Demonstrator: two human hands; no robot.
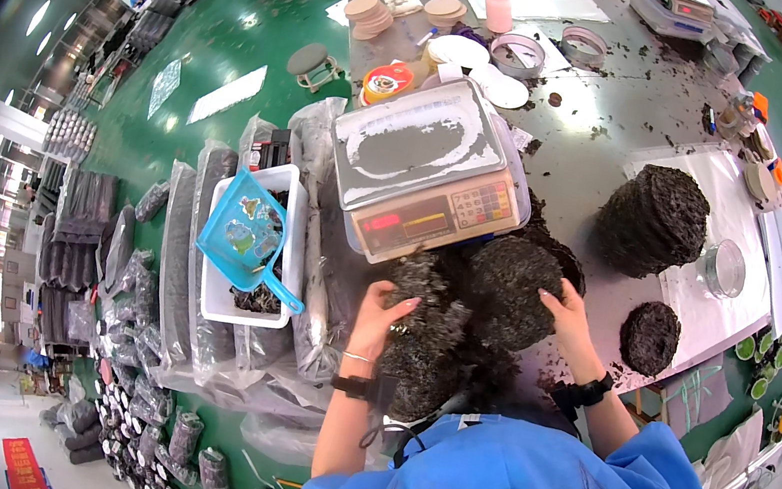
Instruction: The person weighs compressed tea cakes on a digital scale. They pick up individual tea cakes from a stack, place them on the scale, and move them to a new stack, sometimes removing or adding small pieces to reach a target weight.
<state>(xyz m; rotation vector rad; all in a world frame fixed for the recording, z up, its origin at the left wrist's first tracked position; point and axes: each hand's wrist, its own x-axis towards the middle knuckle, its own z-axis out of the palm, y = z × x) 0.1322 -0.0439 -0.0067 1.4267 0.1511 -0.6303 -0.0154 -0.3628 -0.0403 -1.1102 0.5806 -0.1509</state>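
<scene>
My right hand grips the right edge of a dark round cake of dried, flaky material, thumb and fingers closed on its rim. My left hand is closed on a loose dark flaky clump beside it. More of the dark material lies below, close to my body. Just beyond my hands stands a digital scale with a white-smeared metal plate. To the right are a tall stack of dark round cakes and a smaller dark cake.
Left of the scale, a blue dustpan lies across a white bin, among long plastic-wrapped bundles. A clear round dish sits on white paper at right. Farther off are a pink bottle, metal rings and round discs.
</scene>
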